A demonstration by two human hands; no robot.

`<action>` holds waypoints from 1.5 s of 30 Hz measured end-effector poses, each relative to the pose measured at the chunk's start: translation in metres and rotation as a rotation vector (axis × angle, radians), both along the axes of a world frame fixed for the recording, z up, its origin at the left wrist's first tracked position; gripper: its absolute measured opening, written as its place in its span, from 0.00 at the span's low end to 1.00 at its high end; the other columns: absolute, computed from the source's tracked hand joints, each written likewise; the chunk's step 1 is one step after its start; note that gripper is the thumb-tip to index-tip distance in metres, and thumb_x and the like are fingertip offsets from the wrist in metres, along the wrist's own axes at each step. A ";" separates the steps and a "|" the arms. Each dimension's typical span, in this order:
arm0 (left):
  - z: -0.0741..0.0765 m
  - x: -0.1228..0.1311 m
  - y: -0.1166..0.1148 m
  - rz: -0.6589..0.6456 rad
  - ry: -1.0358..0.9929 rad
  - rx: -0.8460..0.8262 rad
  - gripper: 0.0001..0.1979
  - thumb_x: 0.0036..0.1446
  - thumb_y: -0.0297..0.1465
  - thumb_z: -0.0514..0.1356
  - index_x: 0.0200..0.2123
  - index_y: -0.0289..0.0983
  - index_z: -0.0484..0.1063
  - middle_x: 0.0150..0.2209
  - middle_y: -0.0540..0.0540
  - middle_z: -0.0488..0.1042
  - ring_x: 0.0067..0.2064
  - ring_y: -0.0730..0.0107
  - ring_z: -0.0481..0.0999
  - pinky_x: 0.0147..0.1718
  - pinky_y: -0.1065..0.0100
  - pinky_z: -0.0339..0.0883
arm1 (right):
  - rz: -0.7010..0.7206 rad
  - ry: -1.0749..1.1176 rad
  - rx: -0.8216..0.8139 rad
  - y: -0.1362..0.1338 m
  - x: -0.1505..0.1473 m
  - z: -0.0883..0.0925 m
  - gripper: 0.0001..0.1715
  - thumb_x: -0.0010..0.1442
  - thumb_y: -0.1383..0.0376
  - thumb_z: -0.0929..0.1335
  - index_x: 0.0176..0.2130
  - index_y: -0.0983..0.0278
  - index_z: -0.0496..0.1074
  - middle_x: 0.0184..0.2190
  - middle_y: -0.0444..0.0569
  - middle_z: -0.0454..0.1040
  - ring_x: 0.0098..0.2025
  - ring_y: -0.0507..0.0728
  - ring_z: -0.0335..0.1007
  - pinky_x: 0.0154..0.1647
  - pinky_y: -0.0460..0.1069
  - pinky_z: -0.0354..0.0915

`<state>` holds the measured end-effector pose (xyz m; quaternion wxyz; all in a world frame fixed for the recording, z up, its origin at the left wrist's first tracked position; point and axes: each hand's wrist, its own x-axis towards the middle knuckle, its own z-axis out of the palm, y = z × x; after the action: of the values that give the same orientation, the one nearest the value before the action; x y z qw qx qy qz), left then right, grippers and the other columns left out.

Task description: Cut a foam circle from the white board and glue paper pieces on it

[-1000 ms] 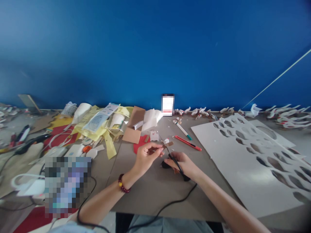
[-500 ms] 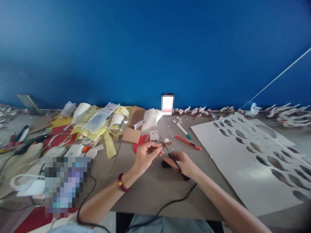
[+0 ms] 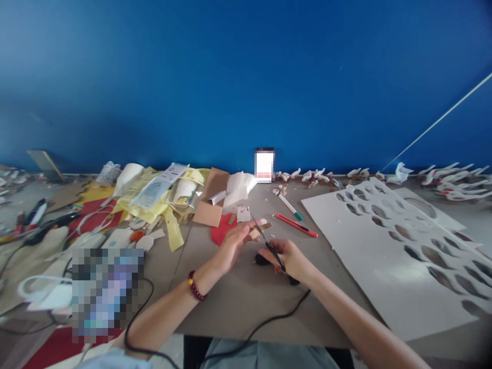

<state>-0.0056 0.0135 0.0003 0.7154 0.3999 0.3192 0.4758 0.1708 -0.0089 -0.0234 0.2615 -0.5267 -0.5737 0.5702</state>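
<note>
My right hand is closed round a pair of scissors, whose thin blades point up and left. My left hand is beside the blade tips, its thumb and fingers on a small tan piece of card. The fingers' far side is partly hidden. Beneath my right hand lies a black rounded object, mostly covered. Close to my left fingertips are a red piece, a small white square piece and brown scraps.
A red cutter knife and a white-and-green marker lie ahead. On the right is a large white board with cut-out holes. Bird-shaped pieces line the wall. A black cable crosses the front; papers and packets crowd the left.
My left hand has turned, with its fingers straighter, and the tan card piece now shows at its fingertips. My right hand and the scissors have hardly moved.
</note>
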 end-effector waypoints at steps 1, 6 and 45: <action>0.002 0.001 0.000 -0.052 -0.077 -0.044 0.23 0.57 0.43 0.59 0.50 0.33 0.73 0.52 0.38 0.72 0.52 0.57 0.71 0.51 0.63 0.64 | 0.005 -0.005 0.007 0.000 0.000 0.001 0.22 0.51 0.48 0.69 0.24 0.64 0.68 0.13 0.39 0.62 0.15 0.48 0.53 0.16 0.44 0.48; 0.008 0.004 -0.001 -0.169 -0.389 -0.298 0.25 0.63 0.43 0.50 0.54 0.32 0.67 0.59 0.37 0.66 0.63 0.56 0.60 0.59 0.59 0.54 | -0.005 -0.061 0.035 0.000 -0.002 0.003 0.21 0.51 0.50 0.69 0.22 0.64 0.68 0.12 0.39 0.62 0.14 0.47 0.53 0.16 0.44 0.48; -0.045 -0.030 0.046 0.255 0.438 0.152 0.19 0.43 0.25 0.60 0.43 0.37 0.72 0.28 0.52 0.73 0.29 0.70 0.68 0.30 0.71 0.59 | 0.116 -0.765 0.481 0.059 -0.023 0.015 0.09 0.53 0.65 0.68 0.37 0.61 0.72 0.33 0.49 0.76 0.33 0.56 0.70 0.29 0.46 0.55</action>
<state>-0.0359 0.0591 -0.0444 0.5315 0.5025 0.4776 0.4867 0.1481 0.0498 -0.0088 0.1133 -0.5908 -0.7736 0.1990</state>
